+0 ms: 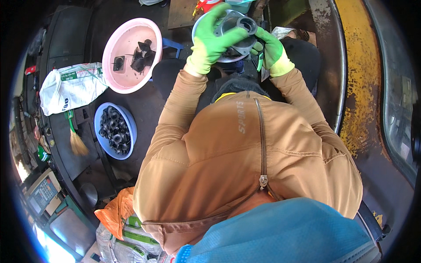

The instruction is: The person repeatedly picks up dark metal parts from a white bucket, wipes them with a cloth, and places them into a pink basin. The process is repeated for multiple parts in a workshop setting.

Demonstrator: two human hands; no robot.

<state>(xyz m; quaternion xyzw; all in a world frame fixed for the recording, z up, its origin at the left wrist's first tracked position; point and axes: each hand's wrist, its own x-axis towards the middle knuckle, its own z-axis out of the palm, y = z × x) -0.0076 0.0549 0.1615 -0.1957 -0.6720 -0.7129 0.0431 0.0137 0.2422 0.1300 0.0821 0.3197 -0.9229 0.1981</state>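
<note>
Two basins at frame left: blue basin (130,127) full of dark metal parts, pink basin (115,44) above with few. Top centre, I see left hand (210,41) in green glove curled over grey metal disc (239,30). Right hand (272,51) pinches disc's right edge, fingers closed.

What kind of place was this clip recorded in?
Probably a small workshop or parts-handling floor. The gloved left hand and right hand hold a grey metal part, a blue basin is full of dark metal fittings, and the worn floor carries chipped yellow paint.
</note>
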